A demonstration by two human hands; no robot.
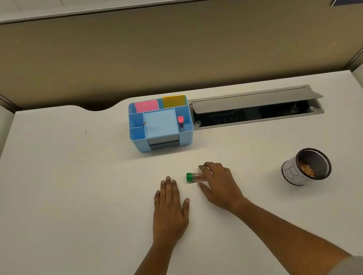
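Forearms are extended over the tabletop (67, 204). The left grip (170, 204) is laid flat, fingers straight, empty. The right grip (221, 183) is curled around a tube (196, 177) lying crosswise, its green cap (189, 177) pointed toward the nearby left grip.

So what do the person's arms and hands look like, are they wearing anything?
Both hands are bare: the left hand and the right hand show no gloves, rings or watch. The forearms are bare too. Only a grey sleeve shows, at the top of the right arm.
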